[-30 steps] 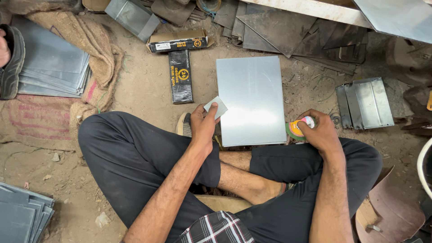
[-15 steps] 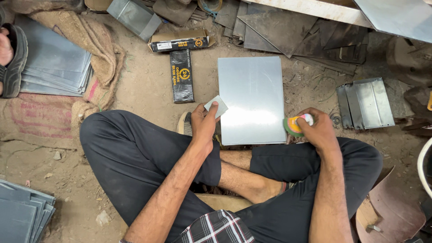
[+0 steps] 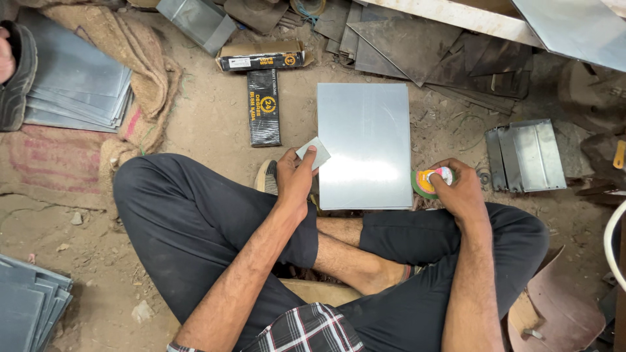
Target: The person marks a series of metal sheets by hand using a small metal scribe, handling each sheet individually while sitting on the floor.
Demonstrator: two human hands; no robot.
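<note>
I sit cross-legged on a dirt floor with a grey metal sheet (image 3: 365, 143) lying flat in front of me. My left hand (image 3: 295, 177) pinches a small grey square piece (image 3: 313, 153) at the sheet's left edge. Just right of the sheet's near corner, my right hand (image 3: 460, 190) rests on a small round green and orange tin (image 3: 425, 180), its fingers on a pale lid or cloth at the top.
Two black boxes (image 3: 264, 107) lie beyond the sheet to the left. Stacked grey sheets (image 3: 78, 88) rest on burlap at left, more (image 3: 26, 306) at lower left. A folded metal piece (image 3: 525, 155) sits at right; dark scrap sheets (image 3: 430, 52) lie behind. Another person's sandalled foot (image 3: 13, 72) shows at upper left.
My right hand has slid slightly left on the tin. The left hand and the small piece stay in place.
</note>
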